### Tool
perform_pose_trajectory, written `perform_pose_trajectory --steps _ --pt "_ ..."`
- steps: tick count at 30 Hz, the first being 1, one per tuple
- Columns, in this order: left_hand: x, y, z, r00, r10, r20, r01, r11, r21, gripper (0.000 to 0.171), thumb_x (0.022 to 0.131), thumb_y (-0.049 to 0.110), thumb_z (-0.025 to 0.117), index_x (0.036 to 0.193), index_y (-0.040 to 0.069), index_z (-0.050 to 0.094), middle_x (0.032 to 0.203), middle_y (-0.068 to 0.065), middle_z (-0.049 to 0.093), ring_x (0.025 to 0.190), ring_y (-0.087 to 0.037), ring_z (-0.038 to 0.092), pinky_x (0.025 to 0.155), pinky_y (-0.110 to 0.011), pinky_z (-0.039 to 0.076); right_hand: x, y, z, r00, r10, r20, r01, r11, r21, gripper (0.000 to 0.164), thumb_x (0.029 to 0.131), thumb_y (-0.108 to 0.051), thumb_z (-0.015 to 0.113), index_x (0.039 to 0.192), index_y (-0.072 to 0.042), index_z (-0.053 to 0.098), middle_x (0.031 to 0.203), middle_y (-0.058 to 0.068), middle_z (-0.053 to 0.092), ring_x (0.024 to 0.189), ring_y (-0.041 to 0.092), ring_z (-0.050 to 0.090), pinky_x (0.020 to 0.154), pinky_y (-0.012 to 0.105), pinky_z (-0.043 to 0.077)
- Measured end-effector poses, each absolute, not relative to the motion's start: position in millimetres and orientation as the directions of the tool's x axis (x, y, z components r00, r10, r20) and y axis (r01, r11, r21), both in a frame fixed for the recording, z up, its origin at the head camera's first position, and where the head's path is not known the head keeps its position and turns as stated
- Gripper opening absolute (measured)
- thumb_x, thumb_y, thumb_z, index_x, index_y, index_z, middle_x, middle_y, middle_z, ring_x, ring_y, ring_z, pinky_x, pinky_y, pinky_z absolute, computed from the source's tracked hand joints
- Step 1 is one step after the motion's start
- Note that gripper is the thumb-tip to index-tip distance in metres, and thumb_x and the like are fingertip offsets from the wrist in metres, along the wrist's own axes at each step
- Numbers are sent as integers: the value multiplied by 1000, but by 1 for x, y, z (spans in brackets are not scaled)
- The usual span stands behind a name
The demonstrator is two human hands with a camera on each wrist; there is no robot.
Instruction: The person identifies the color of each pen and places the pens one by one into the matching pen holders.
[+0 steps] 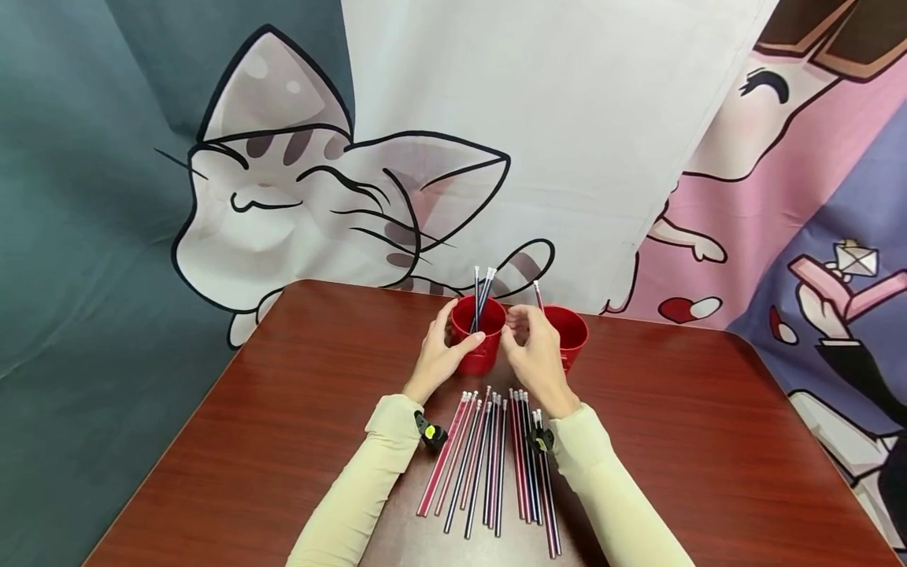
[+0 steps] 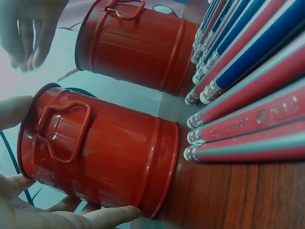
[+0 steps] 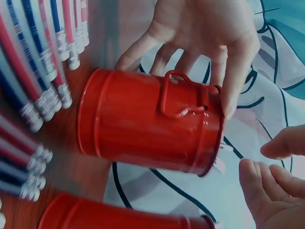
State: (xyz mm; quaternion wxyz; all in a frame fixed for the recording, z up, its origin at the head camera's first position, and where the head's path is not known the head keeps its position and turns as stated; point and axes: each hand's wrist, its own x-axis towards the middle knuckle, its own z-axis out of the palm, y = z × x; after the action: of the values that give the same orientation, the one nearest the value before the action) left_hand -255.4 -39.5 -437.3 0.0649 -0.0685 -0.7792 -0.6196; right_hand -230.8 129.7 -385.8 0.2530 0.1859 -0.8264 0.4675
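Observation:
My left hand (image 1: 441,354) grips a red metal pencil cup (image 1: 477,364) with a small side handle. Thumb and fingers lie around its wall and rim. The cup stands upright on the table, and several blue-striped pencils (image 1: 478,295) lean inside it, white erasers up. Just right of that rim is my right hand (image 1: 536,354), fingers loosely bent, with nothing visible between thumb and fingertips in the right wrist view. Beyond it stands a second red cup (image 1: 577,331), partly hidden by the hand, with one red pencil (image 1: 538,293) sticking out.
Red and blue pencils (image 2: 248,105) lie in rough rows on the brown table (image 1: 319,378) between my forearms, eraser ends toward the cups. A cartoon-printed cloth (image 1: 567,142) hangs behind the table's far edge.

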Motion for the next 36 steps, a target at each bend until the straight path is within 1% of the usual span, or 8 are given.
perform_pose_trajectory --steps 5,10,15,22,26,28,32,36 --pt "-254 -41 -436 -981 38 189 193 221 956 71 77 44 68 138 40 31 126 -4 45 113 -20 44 92 -48 41 -212 145 -388 -818 -104 565 -538 485 -689 19 83 -3 62 101 -4 57 92 6 61 79 14 58 73 33 54" --pt "-254 -42 -437 -983 28 184 185 214 959 71 77 44 68 138 39 32 126 -3 44 112 -20 45 91 -46 43 -192 157 -393 -866 -170 471 -483 532 -696 19 81 -4 65 97 -8 58 86 1 61 76 13 58 69 29 54" --pt "-254 -41 -437 -982 40 185 190 205 960 73 77 42 68 140 33 32 128 -2 43 112 -23 47 90 -46 44 -182 171 -405 -932 -205 300 -360 631 -687 20 76 -2 66 94 -6 58 82 2 60 74 13 56 67 31 52" --pt "-253 -40 -437 -984 36 175 179 207 962 70 77 41 68 137 40 31 127 -3 43 112 -22 46 89 -44 45 -179 189 -422 -985 -161 58 -164 790 -590 18 73 -5 68 87 -3 56 75 5 57 67 15 53 60 28 47" --pt "-252 -41 -436 -983 41 181 185 201 962 70 78 42 68 138 40 31 128 -3 43 113 -22 45 90 -44 45 -173 190 -425 -991 -106 -82 -42 830 -556 13 74 -8 68 75 -4 56 62 3 52 54 14 51 50 27 44" --pt "-252 -41 -437 -983 44 181 186 200 962 70 78 42 68 138 40 31 128 -3 43 113 -22 45 90 -44 45 -170 188 -426 -985 -88 -146 5 839 -544 17 74 -10 68 65 -6 54 55 3 51 47 14 51 46 27 44" --pt "-252 -41 -437 -982 51 180 187 192 963 71 78 42 68 138 38 31 129 -2 42 115 -22 45 90 -44 45 -166 185 -427 -981 -76 -178 21 872 -489 27 71 -9 67 52 -8 47 46 2 46 41 14 48 42 26 41" --pt "-253 -41 -437 -982 53 180 187 190 964 74 78 42 68 141 32 30 129 -1 41 115 -23 45 90 -45 45 -164 183 -427 -987 -57 -147 12 902 -431 25 69 -8 67 54 -8 47 48 3 43 43 16 42 40 26 36"
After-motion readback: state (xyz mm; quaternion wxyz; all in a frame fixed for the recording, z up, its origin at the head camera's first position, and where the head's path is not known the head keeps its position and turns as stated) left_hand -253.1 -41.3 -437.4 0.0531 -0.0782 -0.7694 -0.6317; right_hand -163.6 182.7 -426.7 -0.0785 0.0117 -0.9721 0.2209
